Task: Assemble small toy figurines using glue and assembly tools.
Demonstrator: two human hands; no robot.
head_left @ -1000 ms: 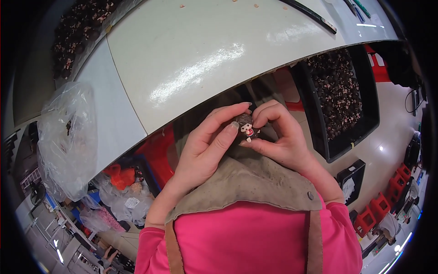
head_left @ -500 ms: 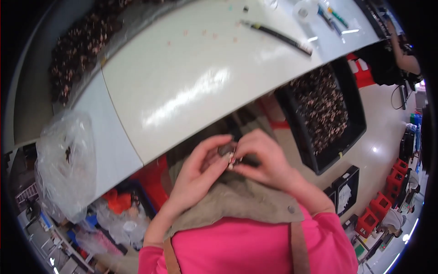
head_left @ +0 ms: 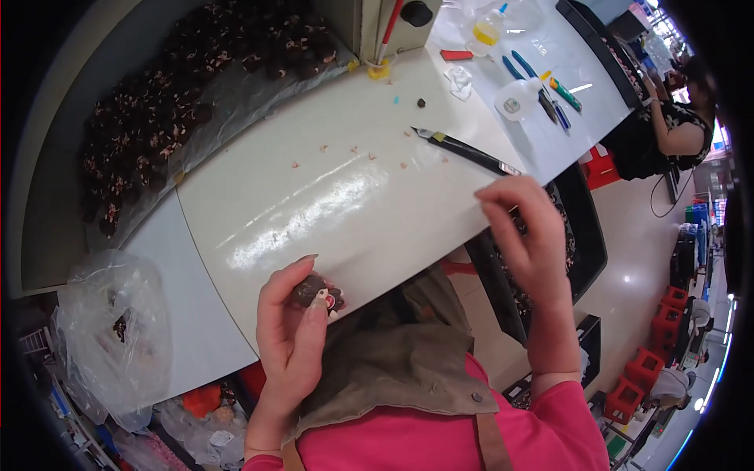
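Observation:
Over the table's front edge, my left hand point(head_left: 289, 345) holds a small dark brown toy figurine point(head_left: 309, 290) between thumb and fingers. The figurine has a pale face part and a red spot. My right hand point(head_left: 540, 243) is raised at the right end of the table edge, above a black bin, with thumb and forefinger apart and nothing seen in it. Nearest to it, a craft knife point(head_left: 469, 151) with a black handle lies on the white table point(head_left: 259, 188), its blade end toward the far left.
A heap of brown and pink figurines point(head_left: 181, 94) lies on plastic sheeting at the far left. A clear plastic bag point(head_left: 118, 330) hangs over the left edge. Pliers point(head_left: 520, 66), a white bottle point(head_left: 516, 100) and crumpled tissue point(head_left: 458, 82) lie far right. A black bin point(head_left: 593, 251) holds more figurines. A co-worker point(head_left: 679, 125) sits beyond.
My hands were together in front of my apron around the figurine. Now they are apart: the left has brought it to the table edge, the right has moved out toward the knife. The view has shifted.

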